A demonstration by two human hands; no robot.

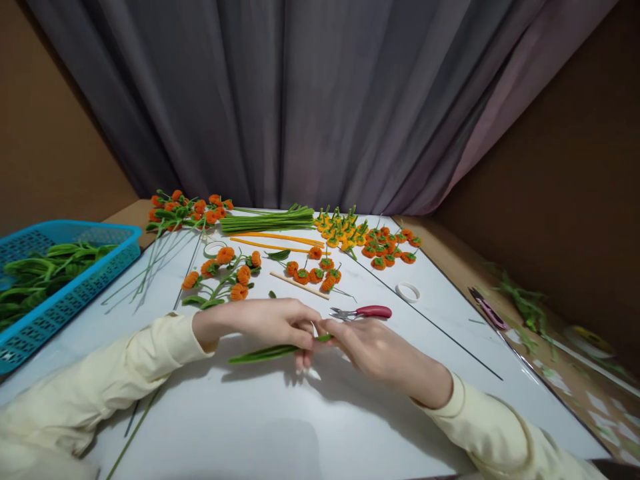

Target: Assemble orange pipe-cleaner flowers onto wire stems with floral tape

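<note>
The white tabletop gave room at six o'clock; its right edge ran from four toward one. The left hand and right hand, fingers closed, pinched one slim, pointed green leaf between them, mid-table. Beyond lay one pair of red-handled pliers at two, one white ring farther that way, one six-bloomed orange spray at ten.
</note>
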